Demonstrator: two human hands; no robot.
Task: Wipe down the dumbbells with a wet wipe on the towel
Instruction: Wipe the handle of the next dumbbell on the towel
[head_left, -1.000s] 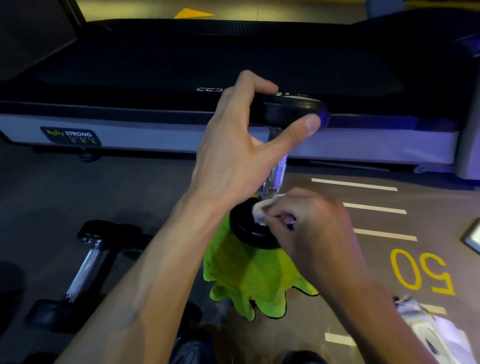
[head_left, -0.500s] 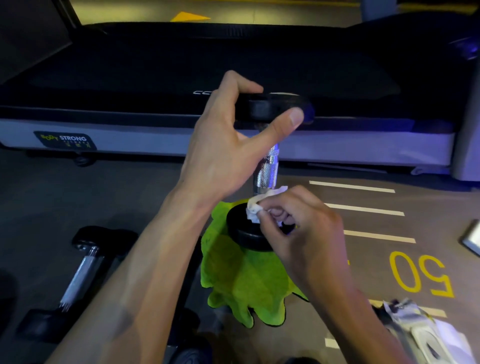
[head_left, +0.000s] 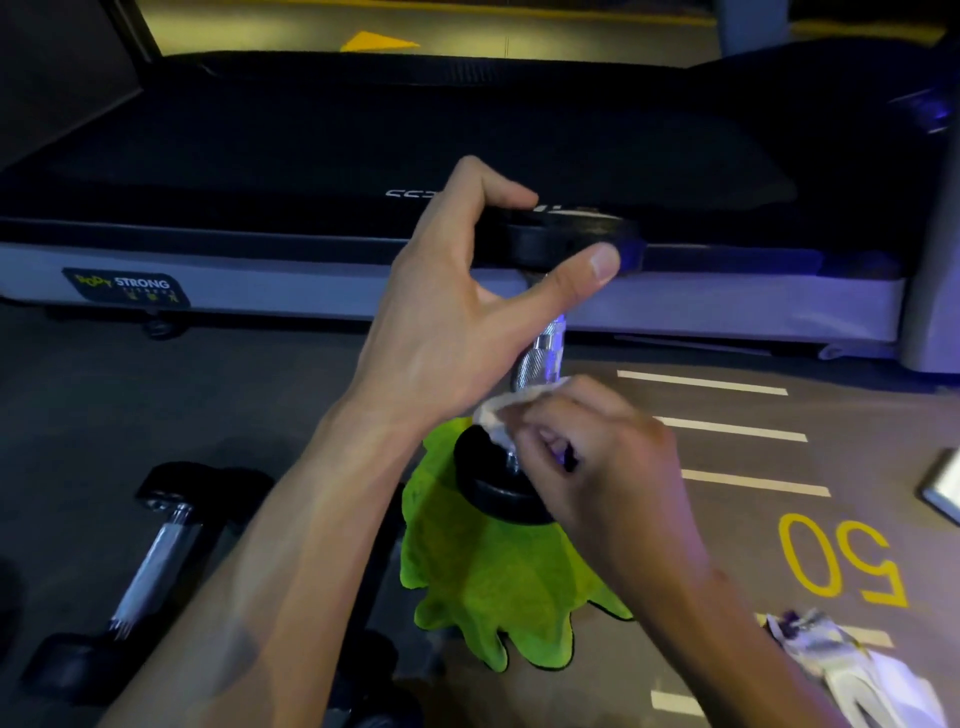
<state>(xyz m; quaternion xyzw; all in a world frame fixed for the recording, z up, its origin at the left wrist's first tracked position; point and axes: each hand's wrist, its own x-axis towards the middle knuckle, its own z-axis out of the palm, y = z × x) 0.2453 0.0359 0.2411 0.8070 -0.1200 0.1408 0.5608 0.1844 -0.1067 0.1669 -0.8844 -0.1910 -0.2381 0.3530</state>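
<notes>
A black dumbbell (head_left: 543, 358) with a knurled chrome handle stands upright, its lower head on a lime-green towel (head_left: 483, 582) spread on the floor. My left hand (head_left: 457, 322) grips the upper head from the left, thumb along its near edge. My right hand (head_left: 597, 457) pinches a white wet wipe (head_left: 501, 410) against the base of the handle, just above the lower head. A second dumbbell (head_left: 150, 561) lies on the floor to the left, beside my left forearm.
A treadmill (head_left: 467, 156) runs across the back, its white side rail right behind the dumbbell. A wipe packet (head_left: 852, 670) lies at the lower right on the floor near a yellow "50" marking (head_left: 841, 561) and white stripes. A flat pale object (head_left: 943, 486) sits at the right edge.
My right hand has slid the wipe a little around the handle's base. The left hand keeps its hold on the upper head, and the dumbbell stays upright on the towel.
</notes>
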